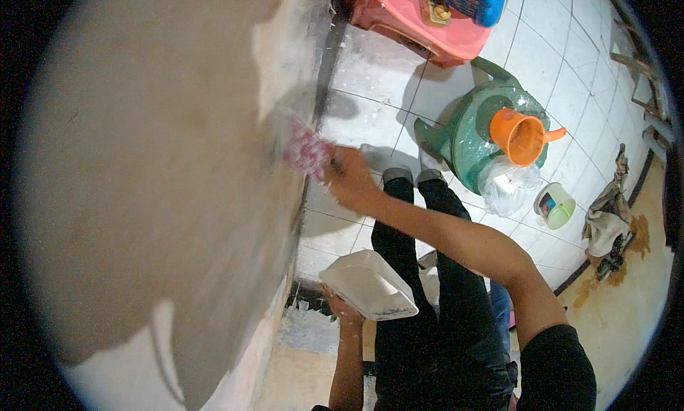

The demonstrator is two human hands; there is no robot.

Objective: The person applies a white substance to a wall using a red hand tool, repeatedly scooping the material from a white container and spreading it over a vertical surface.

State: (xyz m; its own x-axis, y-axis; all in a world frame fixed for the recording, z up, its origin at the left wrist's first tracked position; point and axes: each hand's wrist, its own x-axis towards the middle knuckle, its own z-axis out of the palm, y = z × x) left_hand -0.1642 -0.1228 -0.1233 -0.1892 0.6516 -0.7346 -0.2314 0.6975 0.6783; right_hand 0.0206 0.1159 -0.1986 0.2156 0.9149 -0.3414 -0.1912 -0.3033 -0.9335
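Note:
My right hand (pixel 345 170) is closed on a red-and-white patterned cloth (pixel 305 146), blurred, against or very close to the beige, patchily coated wall (pixel 164 161) on the left. My left hand (pixel 345 304) grips a white rectangular plastic tub (pixel 369 283) from below and at its side, low over my legs. The tub is tilted and has dark smudges along its rim; some of my left fingers are hidden behind it.
A pink stool (pixel 385 4) with a blue basket (pixel 470 1) stands at the top. A green stool (pixel 467 97) bears an orange dipper (pixel 520 140) and a clear bag (pixel 509 186). A pale bucket (pixel 554 204) and crumpled rags (pixel 605 233) lie on the right of the tiled floor.

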